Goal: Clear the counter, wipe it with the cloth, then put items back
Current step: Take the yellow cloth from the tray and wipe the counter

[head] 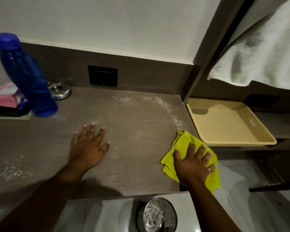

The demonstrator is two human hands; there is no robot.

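Head view shows you in the wiping step. Your right hand (193, 164) lies flat with fingers spread, pressing the bright yellow-green cloth (182, 148) onto the right end of the grey-brown wooden counter (132, 131). Part of the cloth hangs over the counter's edge. Your left hand (88, 146) rests open and flat on the middle of the counter, holding nothing.

White powder crumbs (157, 101) curve along the back, just past the cloth, and more crumbs (12, 168) sit at the near left. The tall blue plastic bottle (26, 76) and the round shiny metal dish (59, 90) stand at the far left. The pale yellow plastic tray (228, 124) sits off the right end.

Next, I think you should slide the cloth up over the curved crumbs, pressing evenly, then go after the left patch.
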